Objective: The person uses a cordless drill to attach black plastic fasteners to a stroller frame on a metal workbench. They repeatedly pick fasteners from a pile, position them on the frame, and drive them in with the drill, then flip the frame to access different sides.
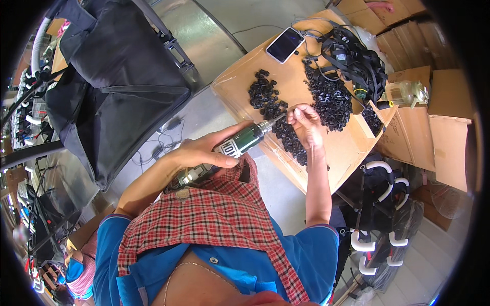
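My left hand [201, 152] is wrapped round a green electric screwdriver [247, 138], whose bit points up and to the right. My right hand [308, 126] is beside the bit's tip, thumb and fingers pinched together; anything between them is too small to make out. Both hands are at the near left side of a wooden tray table [357, 148]. Under and beyond them lie loose small black plastic parts [264, 94] in a strip, and a larger heap of black parts [329, 97] spreads to the right.
A phone [285, 45] lies at the table's far end near a tangle of black straps [352, 56]. Black fabric on a frame [117, 92] fills the left. Cardboard boxes [449, 137] stand right, above white curved handles [363, 242]. Another person [81, 270] is at lower left.
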A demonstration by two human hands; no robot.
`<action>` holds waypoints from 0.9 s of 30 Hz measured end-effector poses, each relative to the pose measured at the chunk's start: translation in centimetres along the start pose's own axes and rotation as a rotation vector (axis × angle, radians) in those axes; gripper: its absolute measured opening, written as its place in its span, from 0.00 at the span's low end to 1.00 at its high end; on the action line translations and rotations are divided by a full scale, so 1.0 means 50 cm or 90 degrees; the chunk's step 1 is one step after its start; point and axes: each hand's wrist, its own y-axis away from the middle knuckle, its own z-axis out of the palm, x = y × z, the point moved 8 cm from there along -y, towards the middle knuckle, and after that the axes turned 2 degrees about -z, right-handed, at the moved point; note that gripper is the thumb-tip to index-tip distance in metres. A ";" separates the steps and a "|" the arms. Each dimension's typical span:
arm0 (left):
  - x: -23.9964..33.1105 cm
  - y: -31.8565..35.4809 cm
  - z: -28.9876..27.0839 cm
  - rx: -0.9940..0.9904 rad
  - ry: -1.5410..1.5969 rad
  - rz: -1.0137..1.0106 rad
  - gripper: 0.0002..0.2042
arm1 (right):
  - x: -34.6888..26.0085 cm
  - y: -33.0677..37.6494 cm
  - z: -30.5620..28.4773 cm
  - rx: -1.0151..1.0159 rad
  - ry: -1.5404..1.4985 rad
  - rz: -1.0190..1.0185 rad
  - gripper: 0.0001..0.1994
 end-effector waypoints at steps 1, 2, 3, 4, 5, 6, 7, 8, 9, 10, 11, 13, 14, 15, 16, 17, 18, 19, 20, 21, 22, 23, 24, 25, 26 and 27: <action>0.007 -0.003 0.008 -0.015 0.016 0.000 0.48 | 0.002 0.005 0.022 -0.026 -0.022 0.009 0.04; 0.011 -0.004 0.012 -0.019 0.029 0.003 0.47 | 0.007 0.008 0.033 -0.025 -0.032 0.015 0.04; 0.011 -0.005 0.014 -0.018 0.024 0.001 0.47 | 0.011 0.011 0.042 -0.024 -0.042 0.022 0.04; 0.013 -0.005 0.016 -0.018 0.017 -0.002 0.47 | 0.009 0.014 0.050 -0.028 -0.041 0.022 0.05; 0.014 -0.005 0.018 -0.019 0.010 -0.005 0.47 | 0.007 0.016 0.058 -0.031 -0.040 0.022 0.05; 0.014 -0.004 0.019 -0.018 0.012 -0.012 0.47 | 0.006 0.019 0.062 -0.035 -0.039 0.023 0.05; 0.012 -0.003 0.020 -0.018 0.013 -0.020 0.47 | 0.006 0.021 0.062 -0.037 -0.039 0.025 0.05; 0.010 -0.002 0.022 -0.018 0.015 -0.027 0.47 | 0.005 0.023 0.061 -0.038 -0.039 0.028 0.05; 0.009 -0.002 0.023 -0.018 0.016 -0.022 0.47 | 0.005 0.025 0.061 -0.040 -0.039 0.030 0.05; 0.008 -0.002 0.023 -0.019 0.016 -0.018 0.47 | 0.004 0.027 0.061 -0.039 -0.041 0.028 0.04; 0.008 -0.001 0.024 -0.019 0.017 -0.013 0.47 | 0.003 0.029 0.061 -0.039 -0.043 0.027 0.04; 0.010 -0.001 0.026 -0.012 -0.002 -0.016 0.47 | -0.003 0.032 0.063 -0.043 -0.021 0.016 0.04; 0.010 -0.002 0.026 -0.008 -0.011 -0.017 0.47 | -0.010 0.032 0.065 -0.047 0.004 0.006 0.04; 0.011 -0.004 0.024 0.006 -0.024 -0.001 0.48 | -0.016 0.032 0.068 -0.050 0.029 -0.003 0.04; 0.008 -0.008 0.022 0.016 -0.037 0.016 0.48 | -0.022 0.033 0.069 -0.057 0.098 -0.016 0.04; 0.009 -0.011 0.021 0.027 -0.049 0.033 0.48 | -0.028 0.033 0.070 -0.064 0.167 -0.028 0.04; 0.008 -0.011 0.025 0.021 -0.038 0.022 0.49 | -0.035 0.036 0.073 -0.070 0.236 -0.039 0.05; 0.007 -0.010 0.027 0.015 -0.026 0.012 0.49 | -0.037 0.039 0.074 -0.070 0.263 -0.023 0.05; 0.005 -0.009 0.028 0.009 -0.014 0.001 0.50 | -0.041 0.042 0.078 -0.070 0.291 -0.005 0.05; 0.003 -0.010 0.029 0.005 0.000 -0.004 0.50 | -0.042 0.046 0.078 -0.070 0.318 0.012 0.05; 0.000 -0.009 0.029 0.003 0.013 -0.010 0.51 | -0.041 0.050 0.076 -0.067 0.337 0.026 0.06; -0.003 -0.010 0.030 0.001 0.026 -0.015 0.52 | -0.041 0.055 0.075 -0.073 0.309 0.024 0.06; -0.006 -0.011 0.033 -0.004 0.034 -0.012 0.53 | -0.039 0.061 0.069 -0.081 0.281 0.023 0.07; -0.009 -0.011 0.035 -0.008 0.041 -0.009 0.53 | -0.037 0.064 0.062 -0.089 0.254 0.022 0.08; -0.010 -0.011 0.036 -0.011 0.049 -0.005 0.54 | -0.046 0.067 0.056 -0.113 0.222 -0.012 0.10; -0.005 -0.010 0.037 -0.018 0.052 0.010 0.54 | -0.072 0.066 0.036 -0.086 0.220 -0.070 0.11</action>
